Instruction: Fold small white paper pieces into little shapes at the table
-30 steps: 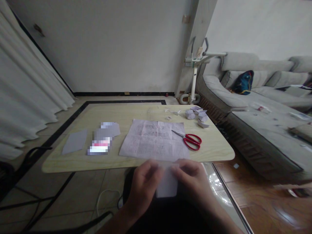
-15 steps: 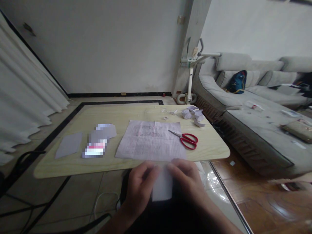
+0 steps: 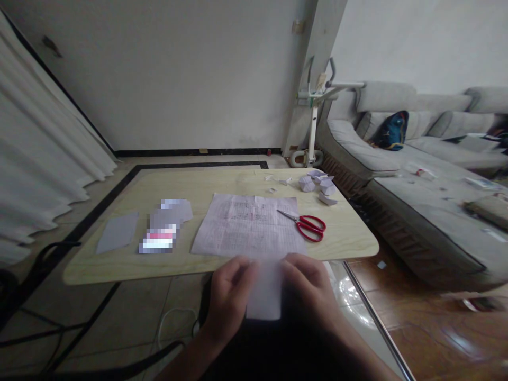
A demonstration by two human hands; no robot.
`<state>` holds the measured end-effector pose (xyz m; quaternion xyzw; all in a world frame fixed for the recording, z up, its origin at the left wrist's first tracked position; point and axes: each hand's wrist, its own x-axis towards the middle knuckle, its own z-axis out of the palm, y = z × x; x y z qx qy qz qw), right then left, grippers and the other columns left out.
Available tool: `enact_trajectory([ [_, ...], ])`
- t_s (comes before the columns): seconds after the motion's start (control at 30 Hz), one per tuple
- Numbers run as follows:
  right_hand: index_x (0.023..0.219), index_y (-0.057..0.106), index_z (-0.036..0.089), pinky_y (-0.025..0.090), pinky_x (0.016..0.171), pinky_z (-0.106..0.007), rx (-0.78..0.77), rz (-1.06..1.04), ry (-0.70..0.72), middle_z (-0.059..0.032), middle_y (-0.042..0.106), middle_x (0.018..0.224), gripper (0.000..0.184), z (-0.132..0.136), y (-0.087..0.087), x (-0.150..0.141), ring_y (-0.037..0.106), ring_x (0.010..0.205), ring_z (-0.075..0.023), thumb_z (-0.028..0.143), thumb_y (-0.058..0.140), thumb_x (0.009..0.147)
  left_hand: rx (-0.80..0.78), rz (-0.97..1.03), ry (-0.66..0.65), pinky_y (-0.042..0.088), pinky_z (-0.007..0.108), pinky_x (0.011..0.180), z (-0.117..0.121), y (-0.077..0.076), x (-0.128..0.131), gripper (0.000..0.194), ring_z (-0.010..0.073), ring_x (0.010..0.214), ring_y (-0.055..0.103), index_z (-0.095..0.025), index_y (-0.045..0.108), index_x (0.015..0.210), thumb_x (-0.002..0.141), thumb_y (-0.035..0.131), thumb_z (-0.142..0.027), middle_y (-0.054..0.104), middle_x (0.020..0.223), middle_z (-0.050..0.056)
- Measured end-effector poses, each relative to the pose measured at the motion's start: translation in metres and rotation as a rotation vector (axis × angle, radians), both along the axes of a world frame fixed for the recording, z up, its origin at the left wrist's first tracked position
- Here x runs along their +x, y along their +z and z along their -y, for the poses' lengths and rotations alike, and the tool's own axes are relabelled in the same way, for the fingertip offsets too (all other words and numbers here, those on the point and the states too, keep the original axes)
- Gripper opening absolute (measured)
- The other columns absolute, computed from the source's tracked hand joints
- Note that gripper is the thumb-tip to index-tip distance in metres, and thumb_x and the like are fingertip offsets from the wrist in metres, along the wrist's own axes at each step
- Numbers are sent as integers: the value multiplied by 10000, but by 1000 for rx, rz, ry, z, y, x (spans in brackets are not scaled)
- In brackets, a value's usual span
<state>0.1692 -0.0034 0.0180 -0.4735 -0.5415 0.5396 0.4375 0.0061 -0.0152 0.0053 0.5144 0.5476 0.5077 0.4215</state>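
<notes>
Between my hands, at the table's near edge, a small white rectangular piece of paper [image 3: 265,296] hangs over my lap. My left hand [image 3: 230,291] is closed on its left edge, thumb towards the top. My right hand [image 3: 311,283] pinches the opposite edge near the upper corner; its fingertips are slightly blurred. Just beyond lies a large printed sheet of paper [image 3: 248,227] with fold creases. Red-handled scissors [image 3: 309,226] rest over its right side, blades pointing left.
On the wooden table [image 3: 349,241], several folded paper pieces [image 3: 317,182] and small scraps sit at the far right. A plain paper sheet [image 3: 118,233] and a pixelated item [image 3: 162,230] lie at left. A grey sofa [image 3: 428,222] stands to the right.
The view has shifted slightly, so the scene sits a little further right. My right hand has moved slightly away from my left, and more of the paper's upper part shows between them.
</notes>
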Motion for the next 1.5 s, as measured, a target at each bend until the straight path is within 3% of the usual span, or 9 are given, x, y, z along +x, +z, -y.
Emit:
enact_trajectory([
  [0.17, 565, 508, 180, 313, 457, -217, 45, 52, -7, 32, 434, 533, 363, -1, 2, 0, 395, 515, -111, 392, 589, 848, 16, -38, -7, 347, 182, 459, 0, -4, 1, 311, 106, 521, 411, -180, 537, 625, 875, 572, -361, 429, 553, -47],
  [0.4, 541, 439, 195, 323, 486, -231, 200, 155, -139, 38, 403, 531, 336, -4, 0, 1, 386, 523, -117, 322, 562, 827, -52, -44, -207, 372, 189, 486, 0, -7, 3, 318, 117, 563, 443, -172, 542, 654, 882, 566, -393, 465, 591, -31],
  [0.6, 614, 527, 180, 352, 517, -228, 204, 155, -42, 28, 465, 579, 309, -6, 0, -1, 431, 566, -125, 363, 571, 859, 4, -85, -173, 358, 177, 483, 1, -5, 3, 328, 106, 549, 407, -184, 475, 612, 884, 562, -346, 410, 579, -49],
  [0.73, 599, 514, 178, 336, 498, -220, 176, 144, 0, 34, 445, 573, 336, -3, 4, -2, 417, 555, -116, 374, 586, 861, 21, -56, -155, 374, 181, 492, 1, -4, 3, 296, 113, 557, 439, -185, 534, 640, 881, 566, -354, 465, 593, -40],
  [1.17, 627, 578, 169, 334, 467, -211, 20, 39, 17, 27, 481, 569, 332, -1, 8, 0, 425, 537, -111, 427, 649, 823, 10, -9, -136, 387, 168, 499, 3, 4, 1, 294, 105, 568, 459, -184, 559, 666, 888, 581, -376, 480, 597, -46],
  [1.5, 626, 587, 165, 335, 460, -211, 31, 39, 24, 22, 488, 567, 337, 1, 8, 0, 430, 533, -109, 419, 632, 843, 29, -28, -123, 389, 168, 504, 3, 5, 1, 278, 102, 561, 460, -184, 581, 669, 899, 570, -340, 494, 588, -45],
])
